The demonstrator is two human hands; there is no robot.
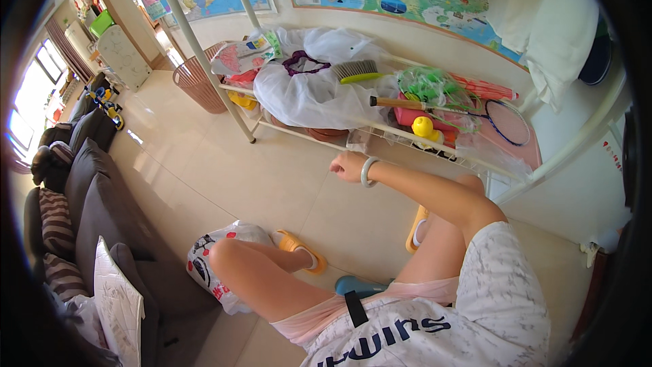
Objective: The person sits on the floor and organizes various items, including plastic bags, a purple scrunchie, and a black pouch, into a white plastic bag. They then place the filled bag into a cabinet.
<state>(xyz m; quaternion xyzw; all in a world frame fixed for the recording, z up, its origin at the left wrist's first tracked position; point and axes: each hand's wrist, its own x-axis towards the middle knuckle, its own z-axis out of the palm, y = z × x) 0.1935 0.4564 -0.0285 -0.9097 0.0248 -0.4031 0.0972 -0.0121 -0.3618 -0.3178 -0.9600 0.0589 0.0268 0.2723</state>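
Observation:
My right hand (348,166), with a pale bangle (368,172) on its wrist, reaches out over the tiled floor, its fingers curled in and no object showing in them. Just beyond it stands a white metal clothes rack (208,63) with a loaded lower shelf. A bundle of sheer white fabric (310,102) fills that shelf's left and middle. Toward the right are a bed brush (356,71), a yellow toy duck (423,126) and a badminton racket (508,122) with a wooden-looking grip. My left hand is out of view.
A printed plastic bag (249,232) sits by my left leg, near a yellow slipper (298,250). Beneath me is a blue stool (356,285). A dark sofa (102,204) runs along the left. A pink slatted basket (198,84) stands behind the rack's left post.

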